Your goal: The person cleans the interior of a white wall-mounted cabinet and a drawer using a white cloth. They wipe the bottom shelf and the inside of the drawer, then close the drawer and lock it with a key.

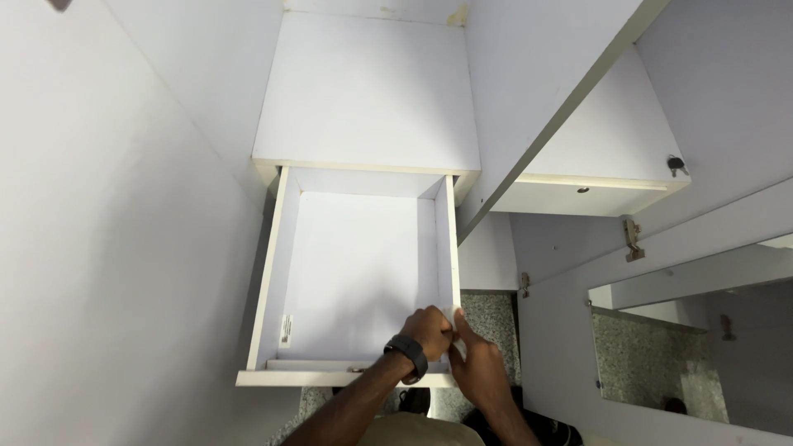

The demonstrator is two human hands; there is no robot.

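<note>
While the white drawer stands pulled open, your left hand and right hand meet at its front right corner, together pinching a small white scrap, apparently to steady it.

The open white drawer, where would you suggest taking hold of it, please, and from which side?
Probably by the front panel, the flat strip across the near end of the drawer. It juts out toward the person, so coming from the front, with a grip over its top edge, looks easiest. The left side of the panel is free; the left hand and right hand crowd the near right corner.
</note>
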